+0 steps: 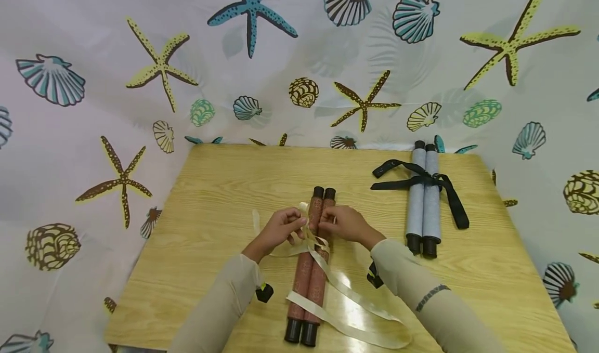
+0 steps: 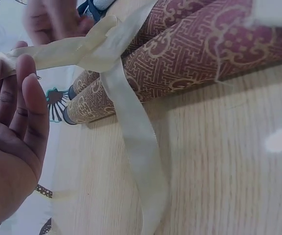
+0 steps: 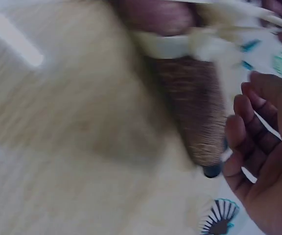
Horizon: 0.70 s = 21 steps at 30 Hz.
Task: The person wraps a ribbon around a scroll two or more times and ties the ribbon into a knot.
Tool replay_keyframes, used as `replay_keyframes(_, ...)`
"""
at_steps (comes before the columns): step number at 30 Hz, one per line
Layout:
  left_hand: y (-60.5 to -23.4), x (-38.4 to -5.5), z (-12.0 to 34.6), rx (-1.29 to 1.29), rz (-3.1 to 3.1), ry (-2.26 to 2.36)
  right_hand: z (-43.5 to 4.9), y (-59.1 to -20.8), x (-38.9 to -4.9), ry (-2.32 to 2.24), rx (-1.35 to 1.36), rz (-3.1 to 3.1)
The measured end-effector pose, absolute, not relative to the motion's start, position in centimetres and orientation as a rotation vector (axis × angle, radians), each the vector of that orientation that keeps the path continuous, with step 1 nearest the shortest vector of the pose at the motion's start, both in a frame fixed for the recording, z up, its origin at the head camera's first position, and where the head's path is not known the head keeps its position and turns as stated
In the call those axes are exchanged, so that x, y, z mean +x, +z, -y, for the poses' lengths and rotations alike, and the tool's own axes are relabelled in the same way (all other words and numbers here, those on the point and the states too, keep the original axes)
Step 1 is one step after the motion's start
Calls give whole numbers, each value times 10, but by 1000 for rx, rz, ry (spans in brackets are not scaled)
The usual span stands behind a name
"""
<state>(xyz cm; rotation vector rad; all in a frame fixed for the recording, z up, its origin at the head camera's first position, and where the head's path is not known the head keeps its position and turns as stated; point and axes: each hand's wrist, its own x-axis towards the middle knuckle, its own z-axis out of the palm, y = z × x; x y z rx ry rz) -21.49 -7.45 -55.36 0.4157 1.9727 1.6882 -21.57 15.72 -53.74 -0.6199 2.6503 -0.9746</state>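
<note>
Two rolled scrolls [image 1: 304, 275] in red patterned material with black end caps lie side by side on the table. A cream ribbon [image 2: 140, 147] is looped and knotted around their middle, its long tails trailing over the tabletop. My left hand [image 1: 283, 225] pinches a loop of this ribbon between thumb and fingers, just left of the scrolls; the left wrist view shows the band stretched from the knot to the fingertips. On the other side, my right hand [image 1: 345, 223] hovers by the upper part of the scrolls. Its fingers [image 3: 244, 110] are loosely bent and hold nothing.
At the back right of the wooden table [image 1: 224, 186] lies a second pair of scrolls [image 1: 415, 207], pale grey-blue, tied with a black ribbon [image 1: 451, 202]. A white cloth [image 1: 281, 41] printed with shells and starfish hangs behind and beside the table.
</note>
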Motion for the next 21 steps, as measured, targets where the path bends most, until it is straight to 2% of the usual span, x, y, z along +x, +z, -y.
replay_keyframes(4, -555, -214, 74, 420, -1969, 1711, -157, -556, -215, -790, -702, -2675)
replay_keyframes(13, -559, -213, 78, 394, -1980, 1707, -155, -565, -212, -1035, -704, -2314)
replay_keyframes(21, -558, -212, 84, 379, -1980, 1713, -158, -563, -195, -1290, -904, -2233)
